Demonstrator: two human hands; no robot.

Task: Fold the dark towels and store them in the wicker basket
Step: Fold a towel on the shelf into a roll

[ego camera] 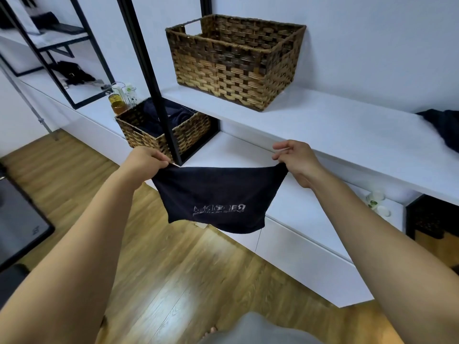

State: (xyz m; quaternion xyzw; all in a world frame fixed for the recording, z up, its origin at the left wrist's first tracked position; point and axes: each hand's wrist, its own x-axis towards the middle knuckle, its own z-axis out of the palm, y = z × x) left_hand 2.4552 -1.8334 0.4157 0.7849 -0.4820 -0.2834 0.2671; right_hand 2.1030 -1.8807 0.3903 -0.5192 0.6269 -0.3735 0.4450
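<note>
Left hand (149,157): up in the air, grip pinching the top left corner of the dark towel (218,197).
Right hand (298,163): level with the left, grip pinching the top right corner, index finger sticking out straight above the cloth.
Dark towel: stretched between both hands and hanging free above the wooden floor (173,281), in front of the white shelf unit; pale lettering shows near its lower edge, too blurred to read.
Large wicker basket (236,60): sitting on the upper white shelf (347,125), well above and behind the towel, opening facing up; what lies inside cannot be seen.
Small wicker basket (161,127): on the lower shelf, just behind the left hand, dark cloth inside it.
More dark cloth (444,125): heaped at the far right end of the upper shelf.
Bottles (121,98): standing just behind the small basket, one holding amber liquid.
Black frame post (149,70): rising in front of the small basket.
</note>
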